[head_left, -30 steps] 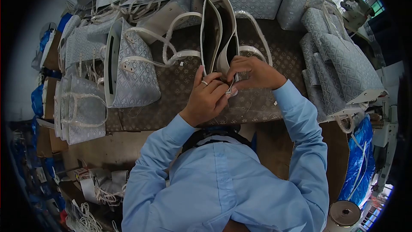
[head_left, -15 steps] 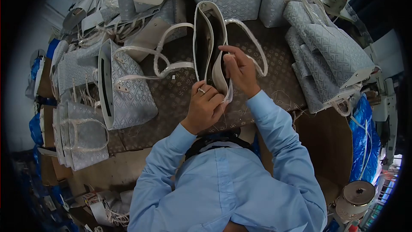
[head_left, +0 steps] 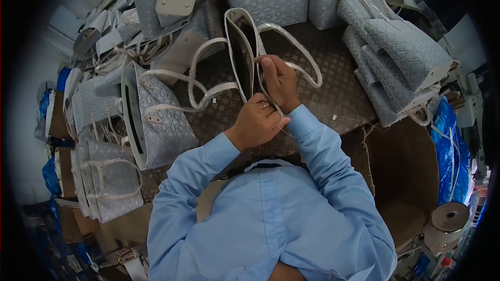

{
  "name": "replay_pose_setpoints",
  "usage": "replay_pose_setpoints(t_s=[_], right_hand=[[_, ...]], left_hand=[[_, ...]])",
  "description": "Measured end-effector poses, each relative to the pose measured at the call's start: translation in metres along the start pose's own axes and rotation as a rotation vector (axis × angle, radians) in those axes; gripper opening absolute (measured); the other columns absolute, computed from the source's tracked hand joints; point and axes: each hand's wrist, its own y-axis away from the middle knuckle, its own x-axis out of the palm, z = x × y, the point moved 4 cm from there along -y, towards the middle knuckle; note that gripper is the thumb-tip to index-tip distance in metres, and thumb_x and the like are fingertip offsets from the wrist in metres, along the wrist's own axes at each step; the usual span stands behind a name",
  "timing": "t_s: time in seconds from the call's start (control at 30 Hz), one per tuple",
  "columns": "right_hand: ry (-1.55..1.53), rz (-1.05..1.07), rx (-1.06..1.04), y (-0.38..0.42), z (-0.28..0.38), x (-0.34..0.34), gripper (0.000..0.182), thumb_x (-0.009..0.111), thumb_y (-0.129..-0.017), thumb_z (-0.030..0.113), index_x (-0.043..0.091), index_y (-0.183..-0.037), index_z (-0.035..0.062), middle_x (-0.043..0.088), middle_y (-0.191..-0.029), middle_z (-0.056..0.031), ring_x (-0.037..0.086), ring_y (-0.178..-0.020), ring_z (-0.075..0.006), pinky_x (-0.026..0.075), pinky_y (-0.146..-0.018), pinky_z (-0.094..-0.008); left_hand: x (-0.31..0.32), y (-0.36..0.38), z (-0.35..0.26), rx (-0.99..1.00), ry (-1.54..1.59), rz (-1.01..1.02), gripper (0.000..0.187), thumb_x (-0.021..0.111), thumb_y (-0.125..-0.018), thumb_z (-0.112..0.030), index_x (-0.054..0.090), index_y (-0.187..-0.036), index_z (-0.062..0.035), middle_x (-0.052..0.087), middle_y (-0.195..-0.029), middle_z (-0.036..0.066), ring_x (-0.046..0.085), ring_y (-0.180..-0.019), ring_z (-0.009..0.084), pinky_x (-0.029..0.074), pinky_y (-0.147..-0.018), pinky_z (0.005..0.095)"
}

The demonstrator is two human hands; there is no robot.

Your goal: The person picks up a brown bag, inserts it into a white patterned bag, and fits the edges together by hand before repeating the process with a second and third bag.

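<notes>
A grey-patterned handbag (head_left: 241,54) stands before me with its top open, showing a dark lining and pale edges. Its handles loop out to both sides. My left hand (head_left: 256,123), a ring on one finger, is closed on the near end of the rim. On the right-hand rim, my right hand (head_left: 280,84) pinches the edge between curled fingers and thumb. The two hands are close together, and the near corner of the bag is partly hidden behind them.
Another patterned handbag (head_left: 165,112) leans at the left, beside a stack of bags (head_left: 112,182). More handbags (head_left: 271,0) stand at the back, and a pile (head_left: 396,57) lies at right. The brown patterned tabletop (head_left: 328,80) holds thread scraps. A cardboard box (head_left: 403,171) is at lower right.
My right hand has moved left and inward, closer to my left hand. The bag's mouth has narrowed, its right side pressed toward the middle. The whole view has shifted slightly.
</notes>
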Motion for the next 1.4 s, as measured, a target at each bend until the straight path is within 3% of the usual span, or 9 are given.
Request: replay_pose_setpoints(t_s=[0.27, 0.37, 0.47, 0.7, 0.8, 0.9, 0.97, 1.07, 1.4], right_hand=[[-0.17, 0.04, 0.09, 0.017, 0.003, -0.022, 0.033, 0.043, -0.101, 0.024, 0.056, -0.118, -0.0008, 0.057, -0.07, -0.0011, 0.053, -0.066, -0.0067, 0.04, -0.059, -0.0217], [-0.106, -0.035, 0.096, 0.039, 0.02, -0.053, 0.035, 0.039, -0.102, 0.023, 0.052, -0.123, -0.001, 0.066, -0.088, -0.0103, 0.063, -0.088, -0.0164, 0.048, -0.079, -0.0294], [0.023, -0.095, 0.021, 0.055, 0.043, -0.073, 0.034, 0.039, -0.102, 0.022, 0.055, -0.119, -0.003, 0.068, -0.094, -0.0125, 0.065, -0.093, -0.02, 0.048, -0.088, -0.0346], [0.443, 0.231, -0.505, 0.06, 0.049, -0.04, 0.018, 0.051, -0.094, 0.005, 0.062, -0.104, -0.0045, 0.066, -0.094, -0.0157, 0.067, -0.091, -0.0229, 0.05, -0.087, -0.0359], [0.477, 0.238, -0.455, 0.061, 0.044, -0.034, 0.025, 0.04, -0.1, 0.009, 0.06, -0.11, -0.0035, 0.068, -0.097, -0.0117, 0.066, -0.086, -0.0166, 0.051, -0.086, -0.0357], [0.173, 0.102, 0.008, 0.055, 0.027, -0.027, 0.016, 0.051, -0.093, 0.003, 0.063, -0.103, -0.0015, 0.066, -0.091, -0.0142, 0.066, -0.08, -0.0273, 0.05, -0.086, -0.0387], [0.235, 0.105, -0.265, 0.049, 0.022, -0.023, 0.031, 0.043, -0.101, 0.022, 0.063, -0.102, -0.0015, 0.065, -0.085, -0.0068, 0.058, -0.069, -0.0096, 0.047, -0.063, -0.0241], [0.136, 0.016, -0.088, 0.056, 0.017, -0.021, 0.036, 0.043, -0.101, 0.027, 0.063, -0.098, -0.0017, 0.064, -0.084, -0.0067, 0.057, -0.068, -0.0086, 0.042, -0.057, -0.0206], [0.005, -0.028, -0.037, 0.058, 0.04, -0.046, 0.038, 0.037, -0.103, 0.027, 0.059, -0.11, -0.0026, 0.066, -0.095, -0.0121, 0.062, -0.078, -0.0147, 0.048, -0.074, -0.0282]], left_hand=[[0.0, 0.007, -0.001, -0.156, 0.024, 0.002, 0.028, 0.069, -0.08, -0.026, 0.06, -0.064, -0.0058, 0.062, -0.066, 0.006, 0.057, -0.065, 0.0214, 0.043, -0.082, 0.0395], [-0.014, 0.015, -0.001, -0.303, -0.002, 0.121, 0.048, 0.07, -0.074, -0.05, 0.066, -0.093, -0.0053, 0.064, -0.099, 0.008, 0.056, -0.107, 0.0248, 0.023, -0.106, 0.0575], [-0.033, 0.033, 0.004, -0.349, -0.063, 0.05, 0.057, 0.071, -0.075, -0.044, 0.061, -0.117, -0.0074, 0.051, -0.126, 0.01, 0.038, -0.131, 0.0321, 0.021, -0.11, 0.0542], [-0.025, 0.044, -0.001, -0.242, 0.018, -0.012, 0.034, 0.073, -0.077, -0.026, 0.067, -0.106, -0.0093, 0.059, -0.111, 0.007, 0.047, -0.122, 0.0275, 0.03, -0.107, 0.0492], [-0.024, 0.035, -0.005, -0.309, 0.048, -0.038, 0.023, 0.071, -0.079, -0.024, 0.068, -0.097, -0.0095, 0.06, -0.101, 0.005, 0.051, -0.114, 0.0257, 0.032, -0.105, 0.0497], [-0.029, 0.022, -0.008, -0.304, 0.015, 0.048, 0.017, 0.068, -0.082, -0.023, 0.066, -0.091, -0.0084, 0.059, -0.094, 0.006, 0.054, -0.104, 0.0254, 0.033, -0.103, 0.0496], [-0.022, 0.015, -0.008, -0.241, -0.164, 0.243, 0.014, 0.064, -0.084, -0.021, 0.065, -0.084, -0.0077, 0.058, -0.087, 0.007, 0.055, -0.097, 0.0245, 0.034, -0.102, 0.049], [-0.023, 0.016, -0.005, -0.099, -0.13, 0.242, 0.013, 0.064, -0.083, -0.02, 0.065, -0.081, -0.0074, 0.058, -0.08, 0.007, 0.056, -0.092, 0.0239, 0.033, -0.102, 0.049], [-0.037, 0.036, 0.02, -0.328, 0.179, -0.01, 0.016, 0.068, -0.082, -0.025, 0.067, -0.09, -0.0111, 0.061, -0.099, 0.001, 0.048, -0.121, 0.0283, 0.028, -0.105, 0.0508]])
